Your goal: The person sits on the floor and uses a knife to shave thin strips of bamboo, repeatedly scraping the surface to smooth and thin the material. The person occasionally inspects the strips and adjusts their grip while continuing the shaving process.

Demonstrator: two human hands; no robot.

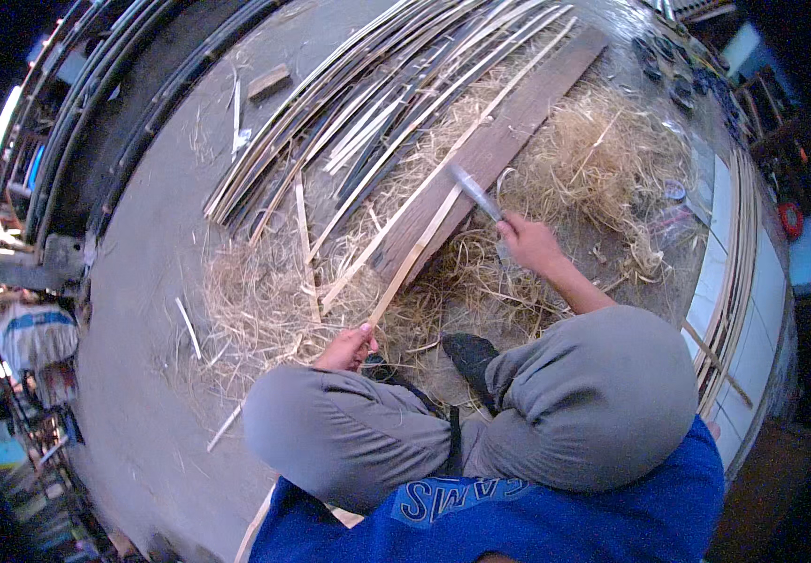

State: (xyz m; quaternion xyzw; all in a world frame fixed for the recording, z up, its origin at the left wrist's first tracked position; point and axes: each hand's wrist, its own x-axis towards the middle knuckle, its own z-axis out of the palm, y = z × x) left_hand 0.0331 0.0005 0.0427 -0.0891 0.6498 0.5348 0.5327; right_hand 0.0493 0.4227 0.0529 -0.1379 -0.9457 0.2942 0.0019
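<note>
My left hand (349,348), by my left knee, is closed round the near end of a pale bamboo strip (408,265). The strip runs away from me onto a dark wooden plank (511,131) on the floor. My right hand (529,242) grips a knife (478,194), its handle mostly hidden in my fingers. The blade looks slightly blurred and points up and left over the plank, its tip close to the far part of the strip. Whether blade and strip touch, I cannot tell. Another long pale strip (424,185) lies along the plank's left edge.
Curly shavings (603,155) heap on both sides of the plank. Many split bamboo strips (354,98) lie fanned out at the far left. A wood block (268,83) sits beyond them. More long strips (739,253) rest on white tiles at the right. Dark poles (133,103) line the left.
</note>
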